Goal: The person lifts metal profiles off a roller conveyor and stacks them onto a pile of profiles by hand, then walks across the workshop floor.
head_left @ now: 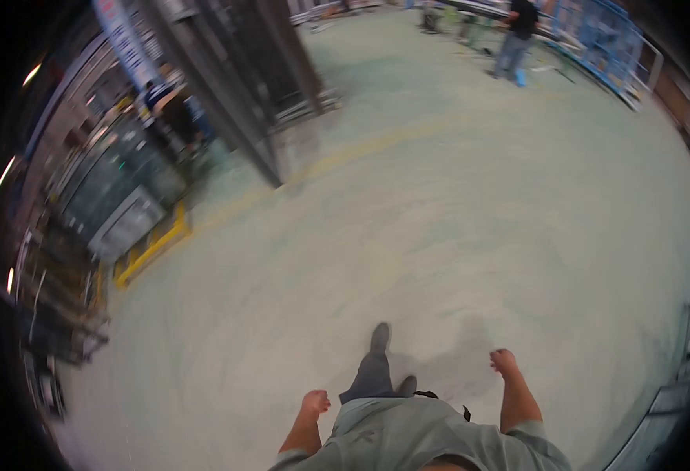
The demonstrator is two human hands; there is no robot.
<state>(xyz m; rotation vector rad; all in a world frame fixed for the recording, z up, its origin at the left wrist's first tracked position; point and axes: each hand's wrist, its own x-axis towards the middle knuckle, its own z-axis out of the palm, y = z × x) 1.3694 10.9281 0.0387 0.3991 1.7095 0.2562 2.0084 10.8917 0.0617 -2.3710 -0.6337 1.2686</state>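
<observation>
My left hand (315, 402) hangs beside my body at the lower middle, its fingers curled in, with nothing seen in it. On the other side my right hand (503, 361) is held out over the floor, fingers also loosely closed and no object showing. Neither hand touches anything. Between them are my grey-green shirt (408, 428) and my dark shoe (380, 336), one foot ahead of the other on the pale floor (345, 259).
Dark upright metal beams (239, 94) stand at upper left. Left of them, glass-like panels (121, 188) lean on a yellow frame base (153, 245). A person (516, 38) stands far off near a blue rack (596, 39). Metal-edged equipment (659, 416) lies at lower right.
</observation>
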